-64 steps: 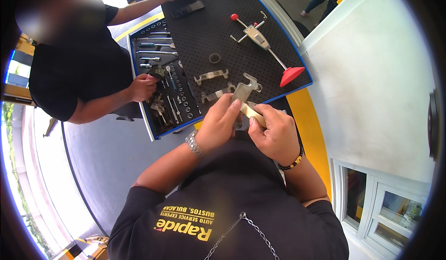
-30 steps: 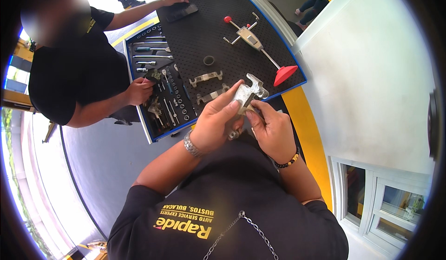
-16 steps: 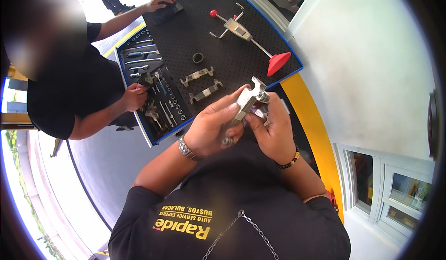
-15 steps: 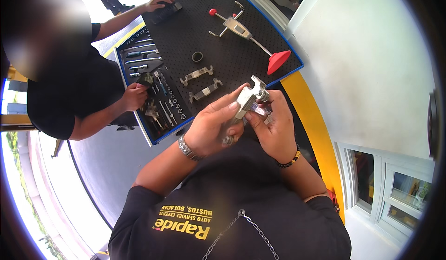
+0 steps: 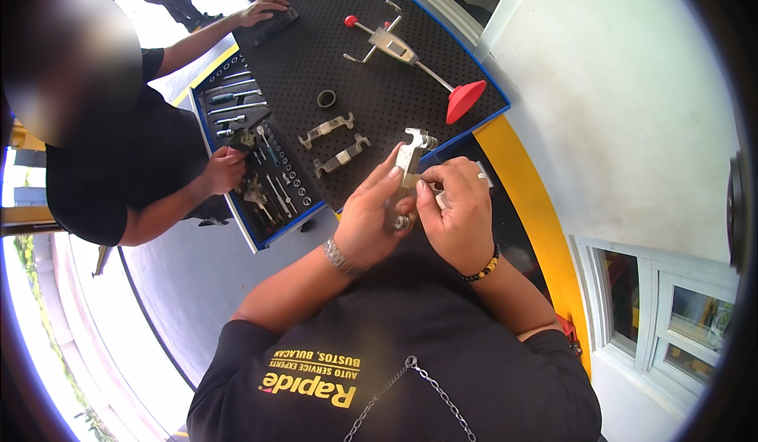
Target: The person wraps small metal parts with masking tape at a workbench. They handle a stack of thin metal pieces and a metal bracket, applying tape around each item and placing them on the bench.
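Note:
My left hand (image 5: pixel 365 222) is wrapped round a silver metal bracket (image 5: pixel 408 160) with a hooked upper end; a round metal end (image 5: pixel 403 222) shows below my fingers. Beside it, my right hand (image 5: pixel 459 219) is closed on a second silver metal bracket (image 5: pixel 486 177), mostly hidden behind the fingers. My right thumb and forefinger are close to the first bracket, and I cannot tell whether they touch it. Two similar hook-ended brackets, one farther (image 5: pixel 328 130) and one nearer (image 5: pixel 343 155), lie on the black perforated tabletop (image 5: pixel 316 63) ahead.
A dark ring (image 5: pixel 326 98) and a metal stand with a red cone-shaped foot (image 5: pixel 466 101) lie on the tabletop. At left, an open tool drawer (image 5: pixel 254 241) holds sockets and wrenches. A co-worker (image 5: pixel 118 150) reaches over it, one hand on a black object (image 5: pixel 272 25).
The two brackets, close together before, have come apart: my right hand has drawn its bracket to the right and turned over it. The head view has shifted slightly.

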Tool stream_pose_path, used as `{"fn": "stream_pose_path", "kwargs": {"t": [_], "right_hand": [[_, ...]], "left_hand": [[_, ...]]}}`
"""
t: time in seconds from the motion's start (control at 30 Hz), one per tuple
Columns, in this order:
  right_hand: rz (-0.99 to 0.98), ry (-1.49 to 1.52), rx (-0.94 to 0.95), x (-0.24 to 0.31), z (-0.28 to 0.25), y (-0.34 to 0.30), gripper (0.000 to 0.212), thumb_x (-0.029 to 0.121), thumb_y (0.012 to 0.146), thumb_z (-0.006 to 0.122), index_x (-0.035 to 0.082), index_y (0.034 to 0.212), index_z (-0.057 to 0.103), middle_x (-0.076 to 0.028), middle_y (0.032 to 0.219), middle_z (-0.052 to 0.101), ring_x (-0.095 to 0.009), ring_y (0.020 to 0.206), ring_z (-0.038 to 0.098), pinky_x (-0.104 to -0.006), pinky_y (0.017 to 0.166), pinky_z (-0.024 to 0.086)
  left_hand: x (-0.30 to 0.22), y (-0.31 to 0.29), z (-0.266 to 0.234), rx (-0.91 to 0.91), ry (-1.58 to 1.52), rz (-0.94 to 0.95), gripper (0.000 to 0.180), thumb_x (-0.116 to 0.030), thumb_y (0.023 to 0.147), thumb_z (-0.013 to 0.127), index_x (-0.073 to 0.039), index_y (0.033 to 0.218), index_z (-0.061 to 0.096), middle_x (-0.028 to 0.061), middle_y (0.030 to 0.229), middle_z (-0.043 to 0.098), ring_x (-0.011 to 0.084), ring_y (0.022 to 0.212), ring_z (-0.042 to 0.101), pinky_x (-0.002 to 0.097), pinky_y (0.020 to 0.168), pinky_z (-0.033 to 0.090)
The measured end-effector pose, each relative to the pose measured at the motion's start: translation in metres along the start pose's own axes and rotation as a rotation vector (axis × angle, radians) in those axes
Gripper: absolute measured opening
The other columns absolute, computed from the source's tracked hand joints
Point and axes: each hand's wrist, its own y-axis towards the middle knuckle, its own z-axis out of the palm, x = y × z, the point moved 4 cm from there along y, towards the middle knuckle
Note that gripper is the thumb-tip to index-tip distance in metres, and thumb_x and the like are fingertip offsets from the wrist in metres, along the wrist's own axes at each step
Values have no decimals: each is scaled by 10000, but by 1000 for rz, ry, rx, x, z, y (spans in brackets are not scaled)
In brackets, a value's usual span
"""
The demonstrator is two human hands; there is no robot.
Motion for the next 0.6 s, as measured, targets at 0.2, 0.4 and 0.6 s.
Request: {"fn": "stream_pose_path", "kwargs": {"t": [0.2, 0.4, 0.6], "right_hand": [[501, 537, 213, -16, 18, -17, 208, 183, 942, 738, -20, 902, 752, -128, 816, 721, -251, 724, 709, -353, 650, 544], [770, 672, 304, -27, 34, -24, 307, 246, 978, 744, -50, 899, 754, -113, 759, 760, -137, 679, 709, -289, 652, 555], [937, 860, 368, -30, 38, -31, 289, 223, 988, 740, -54, 907, 752, -90, 773, 755, -119, 721, 704, -267, 668, 549]], "left_hand": [[4, -3, -4, -44, 81, 114, 515, -209, 1118, 501, -172, 1624, 409, -30, 968, 614, 60, 749, 527, 236, 597, 465], [10, -3, -11, -149, 167, 105, 494, -182, 1117, 495, -166, 1608, 443, -12, 1003, 645, 79, 762, 576, 249, 645, 500], [19, -3, -25, -118, 176, 36, 492, -186, 1118, 485, -162, 1607, 447, 9, 1044, 662, 104, 788, 604, 274, 671, 526]]}}
